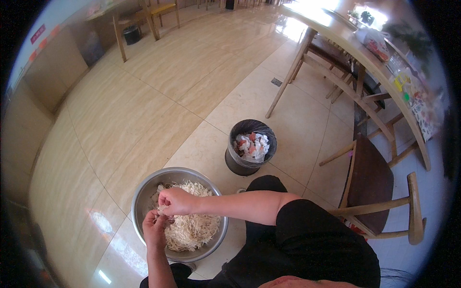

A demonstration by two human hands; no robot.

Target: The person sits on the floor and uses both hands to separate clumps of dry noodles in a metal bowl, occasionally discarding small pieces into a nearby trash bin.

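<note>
A wide metal basin point(136, 218) stands low in front of me, with a heap of thin, pale shreds point(194, 230) filling its middle and right side. What food the shreds are, I cannot tell. Over the basin's left part, my right hand point(176, 201) reaches across with its fingers pinched together. Just below it, at the left rim, my left hand point(154, 231) is closed the same way, fingertips almost touching the right ones. A small pale piece point(163, 209) shows between the fingertips; its kind is unclear. More whitish bits lie behind the hands.
Beyond the basin is a dark, lined bin point(234, 158) holding crumpled tissues point(254, 146). A brown-seated wooden chair point(370, 185) stands close on my right, beside a long table point(370, 50) with bags on it. Glossy tiled floor point(158, 72) stretches ahead; another table leg point(119, 38) is far left.
</note>
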